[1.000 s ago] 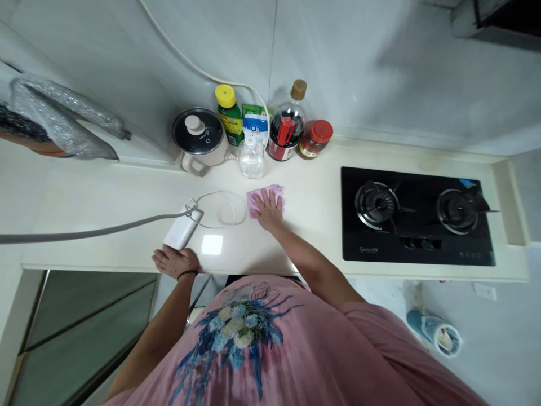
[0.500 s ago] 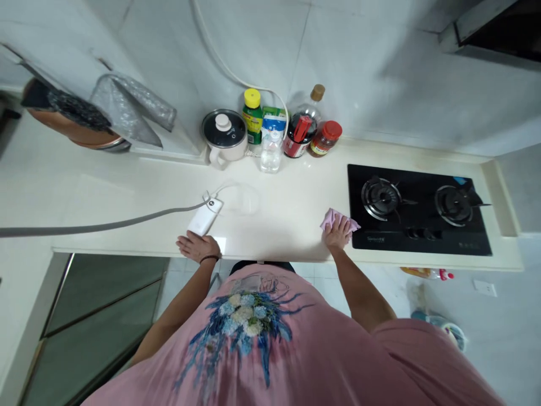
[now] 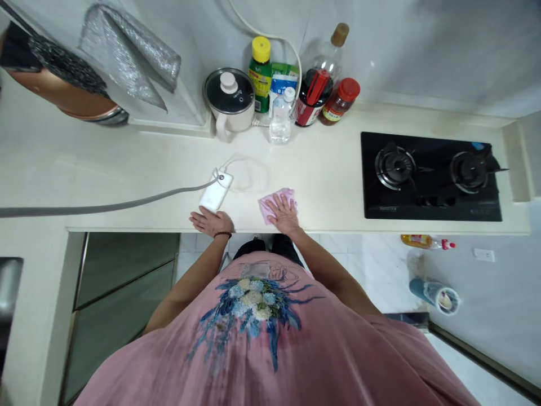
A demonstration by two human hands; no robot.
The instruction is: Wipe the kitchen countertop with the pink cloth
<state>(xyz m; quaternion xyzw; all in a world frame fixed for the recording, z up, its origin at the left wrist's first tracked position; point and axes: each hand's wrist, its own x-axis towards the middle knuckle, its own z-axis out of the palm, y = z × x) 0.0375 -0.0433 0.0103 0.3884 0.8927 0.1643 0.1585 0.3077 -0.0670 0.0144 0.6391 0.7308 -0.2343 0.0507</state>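
My right hand (image 3: 284,215) lies flat with spread fingers on a pink cloth (image 3: 267,209), pressing it to the white countertop (image 3: 329,186) near the front edge. Part of the cloth is hidden under the palm. To the left, my left hand (image 3: 213,221) rests open on the counter edge, its fingers stretched out and holding nothing. Just beyond its fingers is a white power bank-like device (image 3: 216,192), with a white cable and a grey cord (image 3: 127,204) at its far end. Whether the fingertips touch the device I cannot tell.
At the back stand an electric pot (image 3: 236,107), a yellow-capped green bottle (image 3: 261,76), a clear bottle (image 3: 280,121), a dark sauce bottle (image 3: 310,98) and a red-lidded jar (image 3: 340,101). A black gas stove (image 3: 431,197) is at right. Silver foil material (image 3: 127,53) hangs at left.
My right hand has moved left with the cloth, away from the stove to near the counter's middle, and its fingers lie flatter. My left hand stays by the white device. The view has shifted.
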